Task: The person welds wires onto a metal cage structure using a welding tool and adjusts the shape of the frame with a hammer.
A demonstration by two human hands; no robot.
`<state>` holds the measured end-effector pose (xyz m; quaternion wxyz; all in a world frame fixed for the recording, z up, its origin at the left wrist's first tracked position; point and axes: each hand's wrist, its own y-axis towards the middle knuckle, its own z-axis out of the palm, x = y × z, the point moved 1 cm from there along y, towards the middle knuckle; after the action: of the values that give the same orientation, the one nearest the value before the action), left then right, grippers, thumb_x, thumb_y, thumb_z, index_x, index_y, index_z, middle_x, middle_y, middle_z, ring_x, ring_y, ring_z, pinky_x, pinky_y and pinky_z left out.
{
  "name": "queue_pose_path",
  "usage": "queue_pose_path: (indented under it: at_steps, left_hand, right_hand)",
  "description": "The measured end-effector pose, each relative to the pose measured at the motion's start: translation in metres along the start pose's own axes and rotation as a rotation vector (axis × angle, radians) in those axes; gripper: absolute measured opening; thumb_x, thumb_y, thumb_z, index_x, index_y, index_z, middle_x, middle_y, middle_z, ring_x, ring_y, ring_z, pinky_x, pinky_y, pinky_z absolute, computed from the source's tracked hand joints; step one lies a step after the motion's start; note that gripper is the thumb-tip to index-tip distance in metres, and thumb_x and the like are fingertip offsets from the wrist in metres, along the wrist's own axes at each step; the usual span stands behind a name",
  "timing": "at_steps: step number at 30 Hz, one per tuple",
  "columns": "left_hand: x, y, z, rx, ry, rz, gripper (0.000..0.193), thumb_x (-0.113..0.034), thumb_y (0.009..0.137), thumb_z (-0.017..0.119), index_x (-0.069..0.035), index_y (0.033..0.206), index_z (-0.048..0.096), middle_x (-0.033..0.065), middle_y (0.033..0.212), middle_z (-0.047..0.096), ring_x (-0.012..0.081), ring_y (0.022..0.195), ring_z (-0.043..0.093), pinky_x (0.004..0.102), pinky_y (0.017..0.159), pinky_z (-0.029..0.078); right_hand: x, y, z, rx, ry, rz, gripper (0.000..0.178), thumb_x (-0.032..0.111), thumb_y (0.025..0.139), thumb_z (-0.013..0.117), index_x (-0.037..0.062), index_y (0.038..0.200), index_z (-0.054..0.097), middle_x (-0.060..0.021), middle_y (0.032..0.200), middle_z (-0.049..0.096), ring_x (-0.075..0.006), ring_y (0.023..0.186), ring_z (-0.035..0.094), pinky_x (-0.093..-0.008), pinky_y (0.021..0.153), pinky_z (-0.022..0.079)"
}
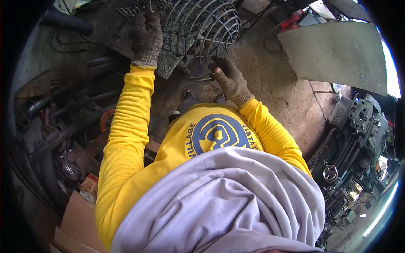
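Observation:
A cage of curved metal bars point(190, 25), bent into ribs, stands at the top of the view over a dark, grimy metal table point(170, 65). My left hand point(147, 40), in a brown knit work glove, is closed in a fist beside the cage's left side. A thin bar shows just above that fist; what the fingers hold is hidden. Close to the cage's lower right bars is my right hand point(234, 82), gloved the same way. Its thumb and fingers are apart, and a fingertip pokes bare out of the glove.
Several short metal rods point(125, 13) lie at the table's far left. A large sheet panel point(337, 55) stands on the right above a green-grey lathe-like machine point(363, 122). Pipes and scrap point(63, 105) crowd the left, with a cardboard box point(78, 219) nearer me.

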<state>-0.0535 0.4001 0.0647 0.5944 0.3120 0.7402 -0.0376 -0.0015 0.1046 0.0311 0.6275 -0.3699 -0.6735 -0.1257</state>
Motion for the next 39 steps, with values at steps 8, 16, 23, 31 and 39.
queue_pose_path:
  at_steps: [8,16,23,31,39]
  left_hand:
    - [-0.020,-0.015,0.001,0.065,0.111,0.029,0.022,-0.022,0.100,0.059,-0.003,0.108,0.066,0.0161,0.098,0.069,0.0315,0.087,0.067,0.0404,0.078,0.053]
    - [-0.003,-0.008,-0.009,0.291,0.341,0.098,0.033,-0.015,0.098,0.062,-0.002,0.129,0.059,0.0264,0.120,0.060,0.0387,0.104,0.064,0.0424,0.089,0.055]
    - [0.021,0.007,-0.018,0.496,0.242,0.076,0.042,-0.010,0.105,0.051,-0.003,0.146,0.046,0.0242,0.132,0.054,0.0371,0.116,0.060,0.0399,0.102,0.049]
    - [0.042,0.022,-0.030,0.417,0.727,1.066,0.051,-0.002,0.102,0.050,-0.001,0.151,0.038,0.0230,0.133,0.053,0.0352,0.120,0.058,0.0383,0.106,0.045]
    - [0.027,0.027,-0.031,0.427,0.734,1.246,0.061,-0.010,0.096,0.064,0.001,0.150,0.038,0.0244,0.134,0.052,0.0369,0.119,0.058,0.0396,0.102,0.047]
  right_hand:
    - [0.003,0.011,0.043,-0.101,0.225,0.021,0.059,0.038,0.090,0.072,0.0003,0.133,0.060,-0.0168,0.120,0.069,-0.0259,0.112,0.064,-0.0363,0.099,0.048]
    - [-0.005,0.014,0.090,-0.480,0.622,-0.098,0.040,0.034,0.099,0.065,0.0015,0.123,0.064,-0.0077,0.104,0.072,-0.0127,0.094,0.065,-0.0277,0.085,0.051]
    - [0.011,0.029,0.140,-0.861,0.813,-0.194,0.046,0.045,0.103,0.057,0.0045,0.124,0.064,-0.0074,0.104,0.072,-0.0127,0.090,0.066,-0.0278,0.082,0.052]
    - [0.000,0.038,0.162,-0.778,1.129,-0.194,0.050,0.045,0.105,0.052,0.0058,0.135,0.059,-0.0073,0.126,0.068,-0.0110,0.108,0.062,-0.0266,0.096,0.048]
    - [0.006,0.047,0.168,-0.756,1.393,-0.416,0.056,0.051,0.101,0.057,0.0070,0.135,0.059,-0.0038,0.115,0.070,-0.0117,0.100,0.066,-0.0260,0.088,0.053]
